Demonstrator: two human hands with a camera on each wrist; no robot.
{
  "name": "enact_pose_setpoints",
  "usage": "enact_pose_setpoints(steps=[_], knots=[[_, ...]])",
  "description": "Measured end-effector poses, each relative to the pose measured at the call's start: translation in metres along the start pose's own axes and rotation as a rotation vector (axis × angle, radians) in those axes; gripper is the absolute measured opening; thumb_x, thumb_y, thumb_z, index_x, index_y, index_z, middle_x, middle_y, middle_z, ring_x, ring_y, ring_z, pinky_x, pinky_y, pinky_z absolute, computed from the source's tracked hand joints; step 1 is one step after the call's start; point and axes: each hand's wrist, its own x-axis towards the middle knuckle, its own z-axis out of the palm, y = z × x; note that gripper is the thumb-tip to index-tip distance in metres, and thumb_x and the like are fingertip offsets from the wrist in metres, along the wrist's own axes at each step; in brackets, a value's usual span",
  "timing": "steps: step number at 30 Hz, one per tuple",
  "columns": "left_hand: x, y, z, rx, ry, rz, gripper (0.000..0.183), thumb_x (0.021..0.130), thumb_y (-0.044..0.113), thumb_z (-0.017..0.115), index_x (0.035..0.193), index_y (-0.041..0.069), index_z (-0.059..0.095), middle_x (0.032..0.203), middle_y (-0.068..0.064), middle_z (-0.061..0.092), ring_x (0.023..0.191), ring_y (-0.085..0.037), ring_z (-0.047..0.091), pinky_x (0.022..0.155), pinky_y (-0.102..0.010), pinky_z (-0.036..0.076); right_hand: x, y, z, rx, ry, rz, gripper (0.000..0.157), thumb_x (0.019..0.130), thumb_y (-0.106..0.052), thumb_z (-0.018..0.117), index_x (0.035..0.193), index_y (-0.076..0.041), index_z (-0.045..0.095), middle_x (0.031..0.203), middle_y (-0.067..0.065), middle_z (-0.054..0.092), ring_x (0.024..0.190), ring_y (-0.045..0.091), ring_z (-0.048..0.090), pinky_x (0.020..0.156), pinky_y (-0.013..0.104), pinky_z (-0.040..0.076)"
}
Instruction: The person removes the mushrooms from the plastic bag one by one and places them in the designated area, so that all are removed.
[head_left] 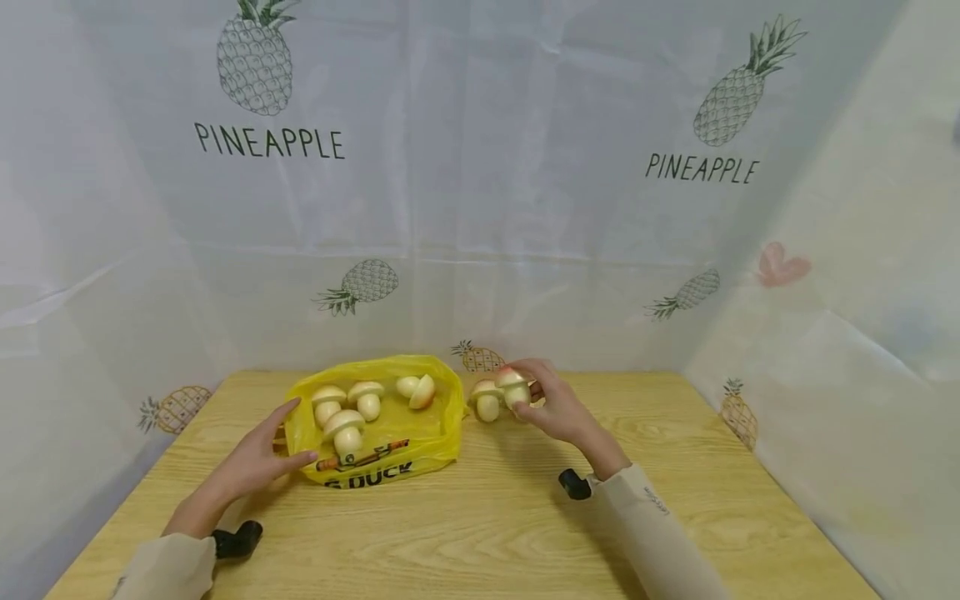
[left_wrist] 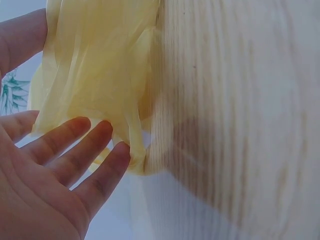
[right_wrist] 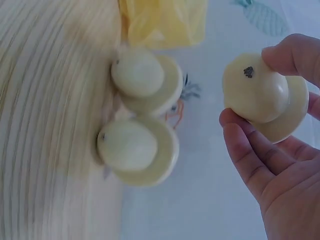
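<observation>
My right hand (head_left: 558,408) pinches a toy mushroom (right_wrist: 255,90) between thumb and fingers, holding it up off the table. Two more mushrooms stand on the table beside it, one nearer the bag (right_wrist: 137,72) and the other mushroom (right_wrist: 127,145) farther from it; in the head view the hand and held mushroom hide one of them. With fingers spread, my left hand (head_left: 258,458) touches the left side of a yellow plastic bag (left_wrist: 100,65). The bag lies wide open, with several cream mushrooms (head_left: 345,433) inside, one of them (head_left: 422,392) tipped over.
The wooden table (head_left: 465,542) ends at a pale curtain (head_left: 480,208) printed with pineapples, which also hangs along both sides. Black camera mounts (head_left: 238,540) stick out from both wrists near the tabletop.
</observation>
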Motion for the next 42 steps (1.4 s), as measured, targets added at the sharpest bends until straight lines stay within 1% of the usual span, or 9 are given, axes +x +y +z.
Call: enact_pose_setpoints(steps=[6,12,17,20,24,28,36,42], knots=[[-0.002,0.001,-0.003,0.007,0.007,0.002,0.101,0.083,0.045,0.072,0.153,0.005,0.012,0.149,-0.032,0.022,0.121,-0.054,0.041,0.087,-0.064,0.042,0.000,0.016,-0.010,-0.033,0.046,0.015,0.059,0.085,-0.006,0.070,0.138,-0.017,0.047,0.130,0.008,0.041,0.087,0.022,0.054,0.075,0.045,0.052],[-0.001,0.002,-0.005,0.014,0.000,0.011,0.099,0.084,0.042,0.072,0.153,0.002,0.013,0.149,-0.033,0.021,0.123,-0.055,0.037,0.089,-0.067,0.039,-0.004,0.033,-0.016,-0.074,0.074,0.074,0.059,0.087,-0.009,0.069,0.141,-0.016,0.044,0.135,0.012,0.038,0.090,0.025,0.054,0.076,0.036,0.051],[-0.001,0.002,-0.004,0.017,0.003,0.014,0.099,0.084,0.042,0.072,0.153,0.002,0.013,0.149,-0.033,0.022,0.123,-0.055,0.038,0.089,-0.067,0.038,-0.007,0.042,-0.021,-0.083,0.095,0.100,0.059,0.087,-0.009,0.068,0.141,-0.015,0.044,0.135,0.015,0.038,0.091,0.025,0.055,0.076,0.036,0.051],[-0.002,0.001,-0.004,0.022,0.004,0.014,0.100,0.084,0.044,0.072,0.153,0.002,0.013,0.149,-0.033,0.022,0.123,-0.055,0.038,0.089,-0.067,0.038,-0.008,0.048,-0.024,-0.078,0.104,0.114,0.058,0.088,-0.009,0.068,0.141,-0.014,0.045,0.135,0.016,0.038,0.089,0.025,0.056,0.074,0.035,0.051],[-0.002,0.001,-0.003,0.024,0.012,0.021,0.098,0.084,0.043,0.072,0.153,0.002,0.013,0.149,-0.033,0.022,0.123,-0.055,0.037,0.090,-0.068,0.037,-0.012,0.058,-0.028,-0.076,0.105,0.138,0.060,0.087,-0.009,0.068,0.142,-0.011,0.043,0.135,0.019,0.038,0.083,0.024,0.056,0.071,0.031,0.050],[-0.001,0.002,-0.001,0.016,0.005,0.024,0.098,0.085,0.042,0.072,0.153,0.002,0.014,0.149,-0.034,0.022,0.123,-0.055,0.037,0.089,-0.068,0.038,-0.017,0.067,-0.031,-0.079,0.085,0.186,0.061,0.088,-0.009,0.069,0.142,-0.010,0.042,0.136,0.019,0.037,0.080,0.023,0.055,0.070,0.030,0.050],[0.001,0.001,0.000,0.016,0.003,0.020,0.100,0.084,0.046,0.071,0.153,0.002,0.013,0.149,-0.033,0.022,0.124,-0.055,0.037,0.090,-0.068,0.037,-0.022,0.073,-0.031,-0.081,0.056,0.259,0.061,0.089,-0.010,0.068,0.143,-0.013,0.041,0.135,0.020,0.037,0.081,0.025,0.056,0.067,0.034,0.052],[0.000,0.000,0.001,0.004,-0.004,0.011,0.101,0.083,0.047,0.072,0.153,0.003,0.013,0.149,-0.033,0.022,0.122,-0.054,0.039,0.089,-0.066,0.039,-0.025,0.079,-0.028,-0.102,0.031,0.311,0.061,0.090,-0.011,0.067,0.144,-0.014,0.040,0.136,0.020,0.035,0.084,0.026,0.056,0.065,0.032,0.052]])
